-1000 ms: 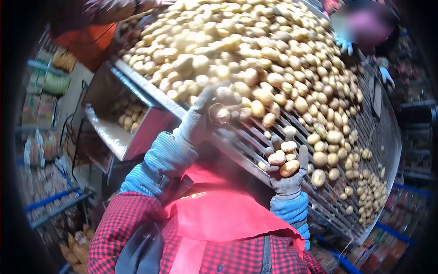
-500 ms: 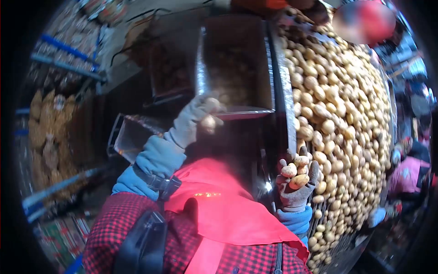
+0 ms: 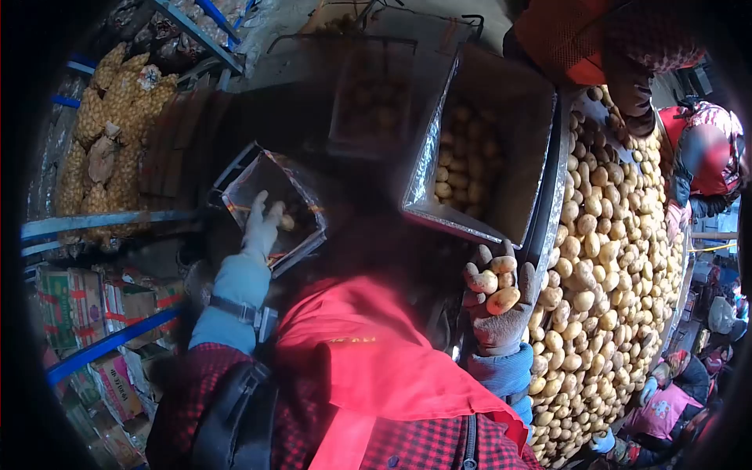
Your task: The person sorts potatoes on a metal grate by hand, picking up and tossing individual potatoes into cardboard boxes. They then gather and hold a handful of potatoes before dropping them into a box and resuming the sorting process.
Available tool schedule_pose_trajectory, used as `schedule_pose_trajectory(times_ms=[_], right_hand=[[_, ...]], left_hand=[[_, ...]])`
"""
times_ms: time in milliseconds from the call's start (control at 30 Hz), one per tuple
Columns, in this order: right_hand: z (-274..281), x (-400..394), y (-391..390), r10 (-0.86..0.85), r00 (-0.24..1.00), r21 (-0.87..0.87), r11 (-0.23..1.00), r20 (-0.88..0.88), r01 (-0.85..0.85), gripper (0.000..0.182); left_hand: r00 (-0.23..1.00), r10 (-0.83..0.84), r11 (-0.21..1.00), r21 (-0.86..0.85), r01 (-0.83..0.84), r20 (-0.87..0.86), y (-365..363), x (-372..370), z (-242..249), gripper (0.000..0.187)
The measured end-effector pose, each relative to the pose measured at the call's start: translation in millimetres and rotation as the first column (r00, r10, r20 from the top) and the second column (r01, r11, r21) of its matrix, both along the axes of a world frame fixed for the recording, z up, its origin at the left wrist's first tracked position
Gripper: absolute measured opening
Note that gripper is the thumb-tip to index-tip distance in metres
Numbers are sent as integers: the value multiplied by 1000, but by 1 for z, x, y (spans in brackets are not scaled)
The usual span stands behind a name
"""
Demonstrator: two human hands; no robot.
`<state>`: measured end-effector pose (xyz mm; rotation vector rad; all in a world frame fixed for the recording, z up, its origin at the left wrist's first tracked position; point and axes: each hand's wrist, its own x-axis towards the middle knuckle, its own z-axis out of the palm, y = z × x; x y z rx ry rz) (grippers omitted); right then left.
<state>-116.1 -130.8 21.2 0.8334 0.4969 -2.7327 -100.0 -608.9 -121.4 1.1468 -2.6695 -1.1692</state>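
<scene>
My left hand (image 3: pixel 262 229), in a pale work glove, reaches over a small lined bin (image 3: pixel 296 254) on the left, its fingers spread. Just past the fingertips a potato (image 3: pixel 287 222) shows against the dark inside of the bin. My right hand (image 3: pixel 501 327), in a dirty grey glove, is palm up by the edge of the potato table. Several potatoes (image 3: pixel 503 300) rest in its palm, held by curled fingers. Beyond this hand stands a larger foil-edged bin (image 3: pixel 517 117) with potatoes (image 3: pixel 466 160) at its bottom.
A wide sloping layer of loose potatoes (image 3: pixel 603 290) covers the table at right. Other people (image 3: pixel 662 411) work along its far side, and one (image 3: pixel 572 39) stands at the top. Netted potato sacks (image 3: pixel 117 141), a blue rail (image 3: pixel 113 345) and stacked cartons (image 3: pixel 117 384) are at left.
My left hand has moved left from before the larger bin, where it held a potato, to the small bin, and its fingers have opened. My right hand still holds its potatoes. The view has turned.
</scene>
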Motion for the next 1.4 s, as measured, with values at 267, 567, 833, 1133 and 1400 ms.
schedule_pose_trajectory(times_ms=[267, 567, 833, 1133, 1400], right_hand=[[-7, -57, -11, 102, 989, 74, 993, -103, -95, 63], [-7, -217, -50, 198, 944, 90, 980, -265, -180, 51], [2, -276, -26, 127, 968, 238, 968, -215, -74, 52], [7, -176, 35, 57, 960, 439, 895, -275, 73, 58], [23, 34, 149, -376, 880, 746, 487, -291, 455, 61]], left_hand=[[831, -556, 816, 175, 551, -23, 85, 18, 5, 62], [734, -679, 715, -206, 668, 25, 85, 19, 7, 50], [705, -677, 665, -237, 709, 210, 85, 3, 37, 49], [446, -869, 492, -464, 737, -212, 157, -92, 73, 45], [-261, -832, 21, -498, 867, -489, 323, -111, 110, 48]])
